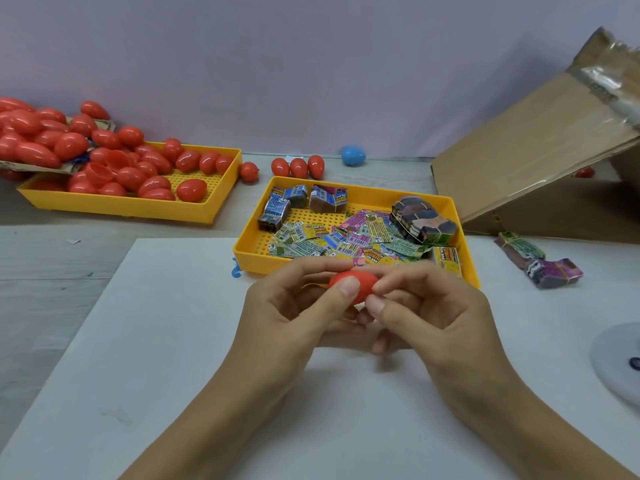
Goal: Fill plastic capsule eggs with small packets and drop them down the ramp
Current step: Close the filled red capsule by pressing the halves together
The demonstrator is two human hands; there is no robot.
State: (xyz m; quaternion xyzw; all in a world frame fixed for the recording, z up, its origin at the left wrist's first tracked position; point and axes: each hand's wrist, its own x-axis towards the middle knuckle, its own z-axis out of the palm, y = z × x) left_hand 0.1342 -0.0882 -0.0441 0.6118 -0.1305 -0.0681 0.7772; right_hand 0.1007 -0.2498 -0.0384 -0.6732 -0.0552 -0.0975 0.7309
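Both hands hold one red capsule egg (pixel 360 284) above the white sheet (pixel 173 341), just in front of the packet tray. My left hand (pixel 294 313) grips it with thumb on top and fingers curled behind. My right hand (pixel 422 306) pinches its right end between thumb and fingertips. A thin yellowish edge shows at the egg's left side; what it is I cannot tell. The yellow tray (pixel 249 249) behind holds loose colourful packets (pixel 346 237) and banded bundles (pixel 422 216). The cardboard ramp (pixel 526 161) slopes up at the right.
A second yellow tray (pixel 121 206) at the back left is heaped with red eggs (pixel 131 168). Three red eggs (pixel 298 167) and a blue egg (pixel 353 155) lie by the wall. Packet bundles (pixel 540 263) lie right of the tray. A pale round object (pixel 620 362) sits at the right edge.
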